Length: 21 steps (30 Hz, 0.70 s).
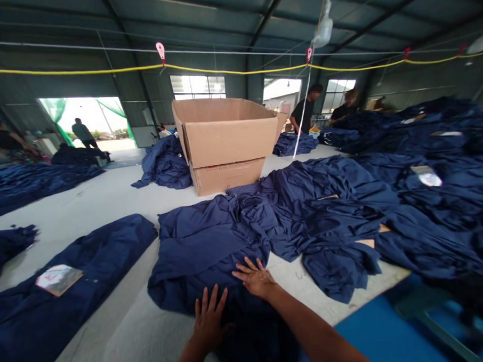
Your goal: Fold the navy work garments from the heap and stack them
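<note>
A navy blue garment (204, 241) lies spread on the pale table in front of me, its near end hanging down toward my body. My left hand (209, 318) rests on its lower left part with the fingers stretched out and spread. Further up on the right, my right hand (254, 277) lies flat on the same cloth, fingers apart. Neither hand grips anything. To the left is another navy garment (104, 251), laid out long, with a printed card tag (58, 279) on it.
Two stacked cardboard boxes (232, 141) stand behind the garment, the upper one open. Heaps of navy clothing (438, 204) cover the right side. A yellow cord (237, 73) with clips runs overhead. A blue surface (376, 324) lies beyond the table's right edge. Several people are in the background.
</note>
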### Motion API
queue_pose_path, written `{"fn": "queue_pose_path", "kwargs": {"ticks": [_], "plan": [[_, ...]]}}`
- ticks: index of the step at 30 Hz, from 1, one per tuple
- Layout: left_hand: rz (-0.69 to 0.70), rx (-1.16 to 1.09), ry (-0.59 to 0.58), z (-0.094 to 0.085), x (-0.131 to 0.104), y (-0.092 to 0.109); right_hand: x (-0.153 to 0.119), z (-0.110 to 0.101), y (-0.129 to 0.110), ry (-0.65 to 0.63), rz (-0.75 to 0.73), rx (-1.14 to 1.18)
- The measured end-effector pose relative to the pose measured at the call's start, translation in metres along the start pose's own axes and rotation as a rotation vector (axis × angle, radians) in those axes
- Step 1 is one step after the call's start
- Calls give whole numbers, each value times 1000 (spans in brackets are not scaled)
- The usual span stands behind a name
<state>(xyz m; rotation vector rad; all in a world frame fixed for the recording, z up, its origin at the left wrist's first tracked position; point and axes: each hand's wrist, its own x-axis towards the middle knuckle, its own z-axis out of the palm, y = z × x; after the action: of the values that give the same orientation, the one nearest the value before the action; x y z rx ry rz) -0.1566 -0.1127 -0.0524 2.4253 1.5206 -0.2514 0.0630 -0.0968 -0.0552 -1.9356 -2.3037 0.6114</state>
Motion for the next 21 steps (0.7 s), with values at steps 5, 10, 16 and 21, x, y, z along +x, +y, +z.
{"fn": "queue_pose_path", "kwargs": {"ticks": [5, 10, 16, 21], "plan": [[146, -135, 18, -8, -3, -1, -12, 2, 7, -17, 133, 27], [354, -289, 71, 4, -17, -12, -22, -10, 16, 28, 46, 132], [406, -186, -120, 5, -32, -3, -44, -11, 30, -120, -107, 125], [343, -472, 52, 6, -19, 3, -42, -1, 30, -74, -65, 319]]}}
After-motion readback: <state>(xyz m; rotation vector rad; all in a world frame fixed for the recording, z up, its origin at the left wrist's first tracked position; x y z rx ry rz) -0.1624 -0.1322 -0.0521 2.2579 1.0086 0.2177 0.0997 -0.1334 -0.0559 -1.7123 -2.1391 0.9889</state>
